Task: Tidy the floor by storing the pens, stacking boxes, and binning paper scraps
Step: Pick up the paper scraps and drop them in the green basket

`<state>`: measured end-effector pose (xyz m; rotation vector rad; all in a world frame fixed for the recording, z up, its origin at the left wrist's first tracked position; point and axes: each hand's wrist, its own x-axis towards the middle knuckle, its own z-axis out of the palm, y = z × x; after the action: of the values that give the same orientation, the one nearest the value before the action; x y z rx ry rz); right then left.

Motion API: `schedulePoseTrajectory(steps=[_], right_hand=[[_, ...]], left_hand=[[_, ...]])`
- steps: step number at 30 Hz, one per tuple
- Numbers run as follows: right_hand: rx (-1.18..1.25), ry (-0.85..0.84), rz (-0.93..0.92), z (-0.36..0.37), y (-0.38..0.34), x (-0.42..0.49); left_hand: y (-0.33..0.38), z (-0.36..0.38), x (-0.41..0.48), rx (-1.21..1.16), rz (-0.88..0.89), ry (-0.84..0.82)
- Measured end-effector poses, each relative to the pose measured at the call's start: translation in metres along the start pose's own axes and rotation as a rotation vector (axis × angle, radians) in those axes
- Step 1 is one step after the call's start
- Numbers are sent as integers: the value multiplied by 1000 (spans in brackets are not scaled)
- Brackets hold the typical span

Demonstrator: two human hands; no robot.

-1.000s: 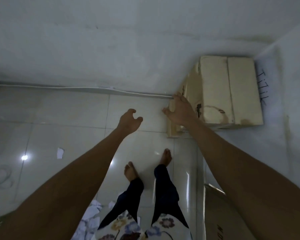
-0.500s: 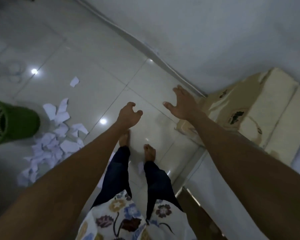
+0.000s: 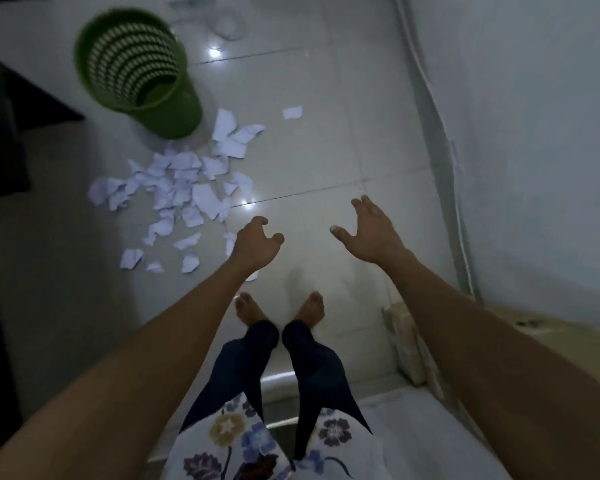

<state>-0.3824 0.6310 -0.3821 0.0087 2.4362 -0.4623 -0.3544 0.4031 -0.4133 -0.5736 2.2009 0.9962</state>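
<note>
A person stands barefoot on a glossy pale tiled floor (image 3: 326, 133), seen from above, both bare arms stretched forward and holding nothing; the left hand (image 3: 255, 245) hangs with its fingers loosely curled inward, half closed around empty air, while the right hand (image 3: 371, 233) is spread wide, palm tilted left, thumb apart from the fingers. Ahead and to the left lies a scatter of torn paper scraps (image 3: 181, 188) — white with a faint lilac cast, jagged-edged, some curled, overlapping in a loose heap that thins into single pieces near the left hand; one scrap (image 3: 292, 112) lies apart, further out toward the wall. Just beyond the heap, touching its far edge, stands a green bin (image 3: 139, 71) — round, plastic, with slotted sides, its open mouth facing the camera; its inside looks dark. At the right edge of the floor, beside the right forearm, part of a pale cardboard box (image 3: 406, 344) shows against the grey wall (image 3: 534, 133).
</note>
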Motion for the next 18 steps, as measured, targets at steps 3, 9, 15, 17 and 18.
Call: schedulePoseTrajectory(steps=[3, 9, 15, 17, 18], right_hand=[[-65, -48, -83, 16, -53, 22], [-122, -72, -235, 44, -132, 48], [-234, -140, -306, 58, -163, 61], [-254, -152, -338, 61, -168, 68], [-262, -162, -351, 63, -170, 73]], left_hand=[[-47, -30, -1, -99, -93, 40], [-119, -71, -5, -211, -212, 131], [-159, -90, -9, -332, -302, 194], [-166, -89, -9, -350, -327, 208], [-169, -88, -8, -364, -339, 216]])
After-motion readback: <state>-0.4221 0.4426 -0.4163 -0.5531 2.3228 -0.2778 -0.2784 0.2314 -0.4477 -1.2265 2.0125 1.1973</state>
